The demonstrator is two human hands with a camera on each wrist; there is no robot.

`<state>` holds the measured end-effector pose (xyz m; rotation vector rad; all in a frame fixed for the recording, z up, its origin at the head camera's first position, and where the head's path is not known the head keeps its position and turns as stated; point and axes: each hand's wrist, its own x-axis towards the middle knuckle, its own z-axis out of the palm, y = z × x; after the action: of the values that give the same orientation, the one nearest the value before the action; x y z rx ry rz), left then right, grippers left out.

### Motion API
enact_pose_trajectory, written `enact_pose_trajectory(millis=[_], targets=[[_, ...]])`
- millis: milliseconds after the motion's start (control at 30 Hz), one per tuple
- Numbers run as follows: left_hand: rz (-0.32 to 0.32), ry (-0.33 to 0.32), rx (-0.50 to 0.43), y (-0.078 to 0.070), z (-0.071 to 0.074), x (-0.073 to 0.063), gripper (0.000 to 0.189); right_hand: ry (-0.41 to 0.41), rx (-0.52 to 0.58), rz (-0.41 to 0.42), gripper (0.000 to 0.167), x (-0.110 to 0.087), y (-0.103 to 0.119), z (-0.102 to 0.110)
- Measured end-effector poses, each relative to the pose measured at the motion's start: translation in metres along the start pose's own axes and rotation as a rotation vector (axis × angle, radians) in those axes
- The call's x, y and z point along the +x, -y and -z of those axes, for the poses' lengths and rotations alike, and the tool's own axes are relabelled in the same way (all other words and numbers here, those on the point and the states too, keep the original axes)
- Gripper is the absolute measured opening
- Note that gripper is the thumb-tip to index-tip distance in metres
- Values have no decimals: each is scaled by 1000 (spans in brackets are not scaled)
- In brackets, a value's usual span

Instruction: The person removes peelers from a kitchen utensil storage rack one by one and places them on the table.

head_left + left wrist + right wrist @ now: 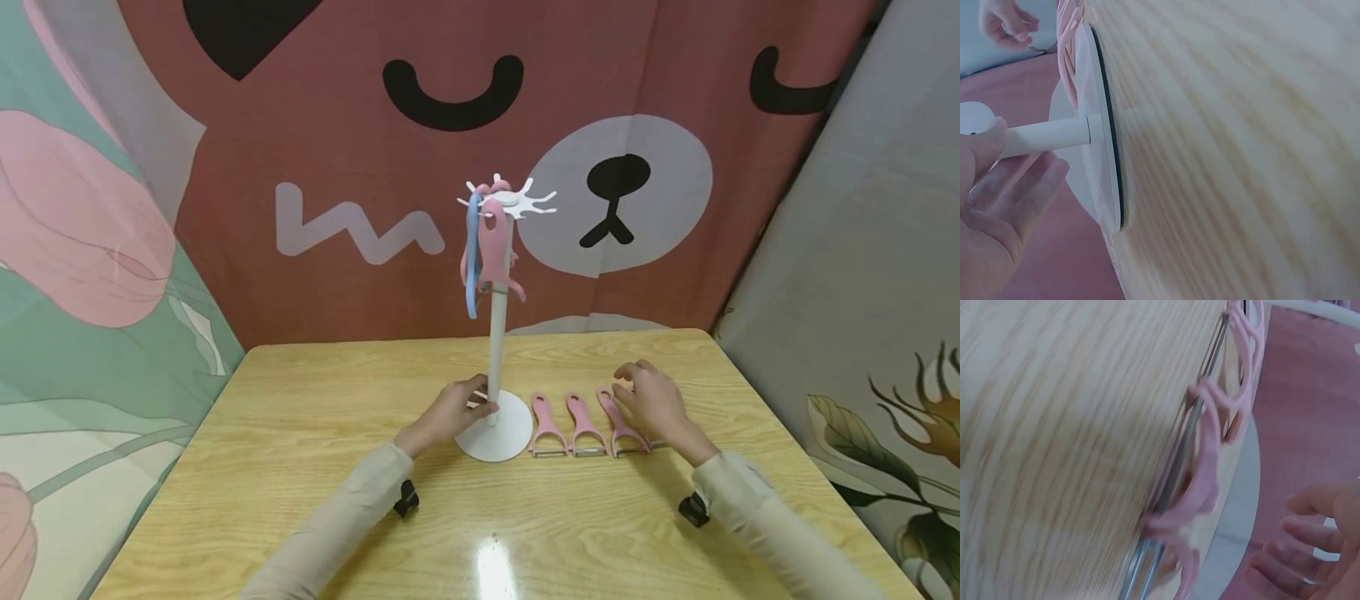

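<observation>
My left hand [459, 408] holds the lower pole [1047, 136] of a white stand, thumb on one side and fingers on the other, just above its round base [480, 446]. Pink peelers [492, 242] and a blue one [472, 258] hang from the branched white hooks [528, 202] on top. Right of the base lies a row of pink Y-shaped peelers [577, 412], blades toward me. Over the right end of that row hovers my right hand [654, 404], fingers loosely bent and holding nothing. It partly hides the last peeler [1175, 556].
The wooden table [315, 467] ends at a curtain with a bear face [360, 292] behind it. Patterned curtains [885, 250] hang at both sides. The stand rises tall in the middle of the tabletop.
</observation>
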<state>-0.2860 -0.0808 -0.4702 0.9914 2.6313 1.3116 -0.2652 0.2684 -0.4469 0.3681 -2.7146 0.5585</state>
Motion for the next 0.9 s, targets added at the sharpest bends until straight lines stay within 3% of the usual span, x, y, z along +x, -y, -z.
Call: enact_pose_trajectory(millis=[267,900], targets=[[18,-7,8,2,2,-3,29,-65,144,126,21,12,25,-13],[-5,-60,70,9,17,-13,23,-55,397,228,27,39,88,-27]])
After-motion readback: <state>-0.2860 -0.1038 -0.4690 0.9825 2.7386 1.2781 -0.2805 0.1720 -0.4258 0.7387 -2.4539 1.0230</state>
